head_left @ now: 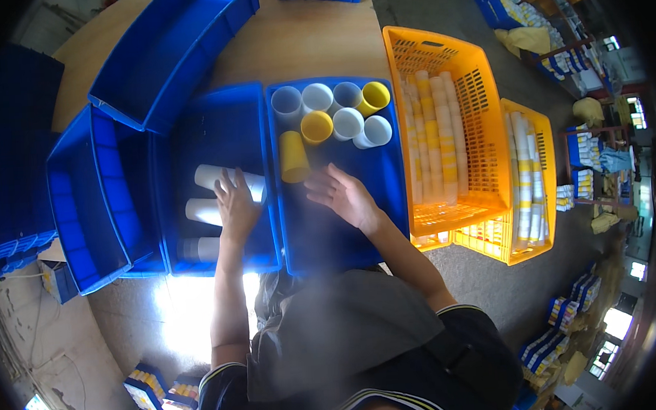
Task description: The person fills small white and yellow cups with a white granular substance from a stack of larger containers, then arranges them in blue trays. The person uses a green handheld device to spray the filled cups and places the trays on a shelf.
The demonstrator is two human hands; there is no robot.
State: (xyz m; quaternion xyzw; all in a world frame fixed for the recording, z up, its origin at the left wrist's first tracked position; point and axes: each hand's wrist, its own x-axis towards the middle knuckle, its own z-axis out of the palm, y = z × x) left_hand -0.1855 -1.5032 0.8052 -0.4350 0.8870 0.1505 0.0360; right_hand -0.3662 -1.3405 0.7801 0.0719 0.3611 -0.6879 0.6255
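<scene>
My left hand lies over a white cup or short cup stack on its side in the left blue bin. Its fingers are stretched out and a little apart across the white surface. Two more white cylinders, a middle one and a lower one, lie by that wrist. Over the right blue bin, my right hand is open with nothing in it, its fingertips just beside a tilted yellow cup. Several upright white and yellow cups stand at that bin's far end.
An orange crate with long stacks of white and yellow cups stands at the right, another orange crate beyond it. At the left are more blue bins, and one blue bin lies across the wooden table.
</scene>
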